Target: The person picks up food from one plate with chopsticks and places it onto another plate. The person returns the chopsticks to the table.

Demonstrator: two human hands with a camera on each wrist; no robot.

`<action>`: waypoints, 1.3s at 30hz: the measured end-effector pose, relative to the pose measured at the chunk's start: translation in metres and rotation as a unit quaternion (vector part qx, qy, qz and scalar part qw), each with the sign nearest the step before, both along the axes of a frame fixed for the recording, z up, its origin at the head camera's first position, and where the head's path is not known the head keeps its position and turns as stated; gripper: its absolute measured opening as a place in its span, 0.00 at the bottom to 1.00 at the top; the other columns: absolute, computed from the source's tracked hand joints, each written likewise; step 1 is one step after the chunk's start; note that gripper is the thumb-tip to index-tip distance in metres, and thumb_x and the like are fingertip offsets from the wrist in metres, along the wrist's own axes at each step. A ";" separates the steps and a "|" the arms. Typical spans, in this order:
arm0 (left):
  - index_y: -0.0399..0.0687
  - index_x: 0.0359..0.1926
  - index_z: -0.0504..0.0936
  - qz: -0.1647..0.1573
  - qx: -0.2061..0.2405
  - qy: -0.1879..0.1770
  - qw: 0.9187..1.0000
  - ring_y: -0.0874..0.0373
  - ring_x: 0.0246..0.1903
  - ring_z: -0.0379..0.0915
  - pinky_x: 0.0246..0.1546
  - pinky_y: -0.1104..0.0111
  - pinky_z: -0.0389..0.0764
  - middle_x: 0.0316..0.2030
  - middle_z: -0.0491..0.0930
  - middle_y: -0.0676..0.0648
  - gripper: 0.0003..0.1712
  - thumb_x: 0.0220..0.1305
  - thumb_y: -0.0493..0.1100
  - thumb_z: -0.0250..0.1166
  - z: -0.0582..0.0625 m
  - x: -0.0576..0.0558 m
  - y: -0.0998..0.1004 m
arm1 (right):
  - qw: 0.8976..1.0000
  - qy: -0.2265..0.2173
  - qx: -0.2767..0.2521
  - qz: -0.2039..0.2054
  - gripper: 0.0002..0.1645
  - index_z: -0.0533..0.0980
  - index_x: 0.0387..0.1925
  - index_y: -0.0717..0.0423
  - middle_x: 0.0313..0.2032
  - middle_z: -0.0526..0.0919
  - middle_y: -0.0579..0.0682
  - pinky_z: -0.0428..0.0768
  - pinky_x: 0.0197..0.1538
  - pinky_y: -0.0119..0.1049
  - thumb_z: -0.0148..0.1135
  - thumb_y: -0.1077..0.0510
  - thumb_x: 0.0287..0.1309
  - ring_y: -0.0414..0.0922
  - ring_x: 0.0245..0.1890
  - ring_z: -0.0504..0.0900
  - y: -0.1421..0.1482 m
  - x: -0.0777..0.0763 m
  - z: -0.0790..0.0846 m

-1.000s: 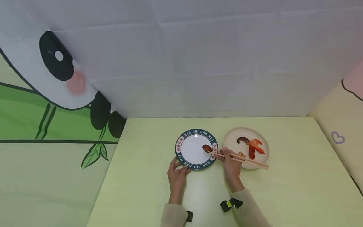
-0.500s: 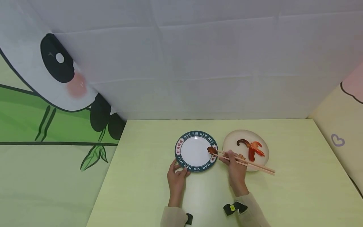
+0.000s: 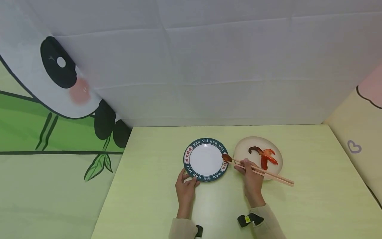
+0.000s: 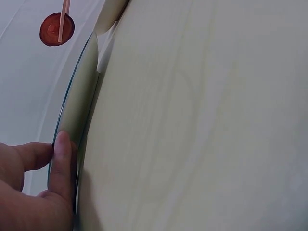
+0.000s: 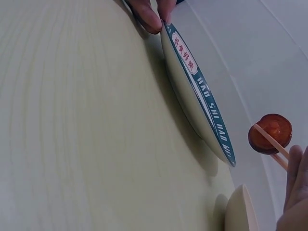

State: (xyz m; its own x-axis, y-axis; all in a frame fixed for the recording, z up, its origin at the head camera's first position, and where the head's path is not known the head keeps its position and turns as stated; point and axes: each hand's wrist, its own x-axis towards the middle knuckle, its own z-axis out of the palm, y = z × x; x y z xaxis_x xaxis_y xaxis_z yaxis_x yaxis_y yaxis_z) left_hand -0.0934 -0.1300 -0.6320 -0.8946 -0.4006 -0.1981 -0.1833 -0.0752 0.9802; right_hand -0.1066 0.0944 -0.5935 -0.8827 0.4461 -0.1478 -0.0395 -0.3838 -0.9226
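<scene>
In the head view, my left hand (image 3: 185,191) grips the near left rim of a white plate (image 3: 206,160) with a teal lettered border. The left wrist view shows fingers (image 4: 61,159) on that rim. My right hand (image 3: 252,181) holds a pair of wooden chopsticks (image 3: 277,178). Their tips pinch a round reddish-brown slice of food (image 5: 270,134), above the plate's right rim and apart from it in the right wrist view. Beyond the right hand, a cream plate (image 3: 243,149) bears a dark curled tentacle-like piece (image 3: 254,149) and red-orange pieces (image 3: 268,157).
Both plates stand side by side on a pale yellow table (image 3: 143,186), the cream one on the right. A white cloth wall (image 3: 191,83) rises behind the table's back edge. Printed panels stand at left and right.
My right hand has moved right and slightly nearer, carrying the chopsticks and the slice from over the teal-bordered plate's inner right side to its right rim. My left hand stays at the plate.
</scene>
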 end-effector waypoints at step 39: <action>0.34 0.77 0.65 -0.001 0.005 -0.004 1.000 0.59 0.32 0.81 0.39 0.68 0.95 0.52 0.75 0.34 0.40 0.65 0.22 0.65 0.003 0.002 -0.001 | 0.999 -0.003 -0.027 -0.032 0.15 0.83 0.47 0.69 0.32 0.90 0.46 0.93 0.42 0.31 0.60 0.59 0.77 0.40 0.30 0.92 0.027 0.003 -0.002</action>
